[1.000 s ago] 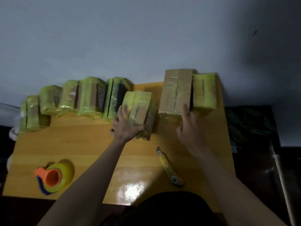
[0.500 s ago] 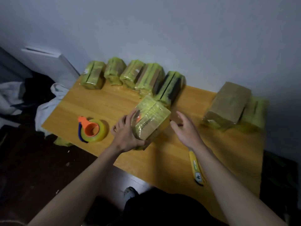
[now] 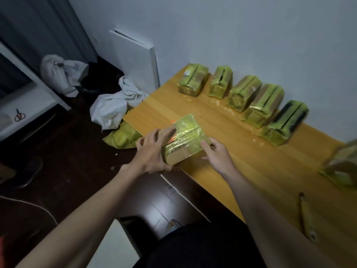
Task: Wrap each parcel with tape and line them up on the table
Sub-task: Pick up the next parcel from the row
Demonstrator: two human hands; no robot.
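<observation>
Only blurred, unreadable print on held parcel (image 3: 185, 144)

Five wrapped parcels (image 3: 251, 97) line the wall edge of the counter (image 3: 260, 161); bare wood lies open in front of them, a knife (image 3: 306, 215) beyond.

Five parcels (image 3: 243, 97) line the table's (image 3: 241, 151) far edge, ten to two o'clock — a sixth parcel (image 3: 183, 140) sits before them at nine; knife (image 3: 306, 215) at four.
</observation>
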